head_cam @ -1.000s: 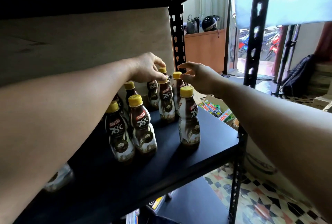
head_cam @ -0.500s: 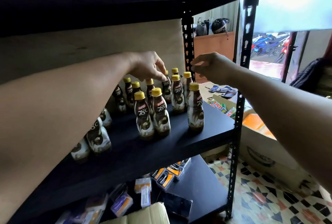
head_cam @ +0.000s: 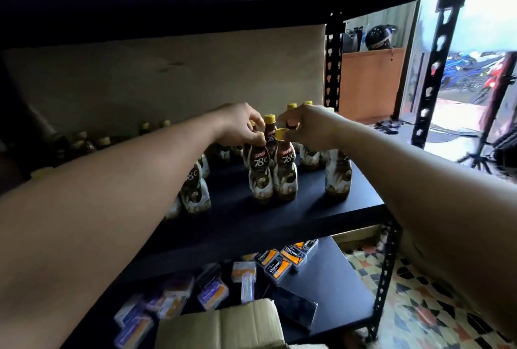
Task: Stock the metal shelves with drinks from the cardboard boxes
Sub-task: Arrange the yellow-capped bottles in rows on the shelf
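Just above the middle of the frame, two small brown plastic drink bottles with yellow screw caps stand touching on the black metal shelf: the left bottle and the right bottle. More of the same kind stand behind them. The left hand has its fingers curled over the top of the left bottle, hiding its cap. The right hand pinches the right bottle's cap between thumb and fingertips. Full bottles this small should be fairly light and stiff. Being tall and narrow, though, they probably tip easily (and could knock over their neighbours). The glossy printed sleeve looks slippery, so the ribbed cap and neck seem the surest hold for nudging, and the waisted middle better for lifting. A brown cardboard box shows at the bottom edge; its contents are hidden.
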